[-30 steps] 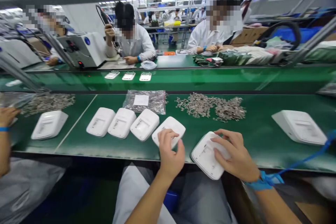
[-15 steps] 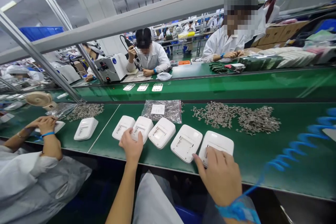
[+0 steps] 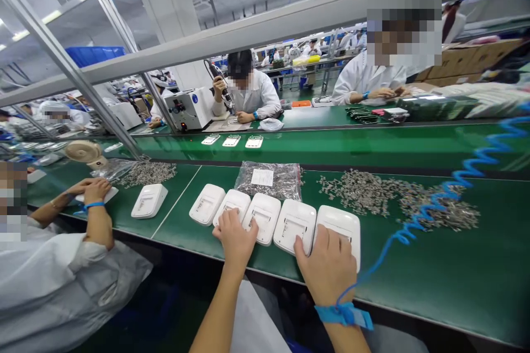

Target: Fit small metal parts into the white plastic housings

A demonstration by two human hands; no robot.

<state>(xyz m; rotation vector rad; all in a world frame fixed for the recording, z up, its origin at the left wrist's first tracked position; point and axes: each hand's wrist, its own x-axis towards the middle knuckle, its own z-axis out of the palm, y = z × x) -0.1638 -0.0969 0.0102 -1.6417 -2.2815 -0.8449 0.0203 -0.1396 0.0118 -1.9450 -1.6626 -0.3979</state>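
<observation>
Five white plastic housings stand side by side in a slanting row on the green bench (image 3: 418, 281), each with a rectangular recess on top. My left hand (image 3: 237, 237) rests with fingers spread over the second housing (image 3: 232, 201), its thumb on the third housing (image 3: 265, 209). The leftmost housing (image 3: 207, 204) is beside it, untouched. Over the rightmost housing (image 3: 343, 220) lies my right hand (image 3: 329, 265), fingers apart and partly covering it. Its thumb reaches the lower edge of the fourth housing (image 3: 296, 218). A blue wrist strap (image 3: 343, 315) circles my right wrist.
Behind the row lie a labelled bag of small metal parts (image 3: 281, 182) and loose metal pieces (image 3: 356, 193). A blue coiled cord (image 3: 467, 168) crosses the right side. At left a co-worker's hands (image 3: 93, 190) hold a white piece, near another housing (image 3: 149, 201).
The housings on the right have slid left with my right hand, so the row is tighter. My left hand has shifted toward the third housing. The camera view has turned slightly left.
</observation>
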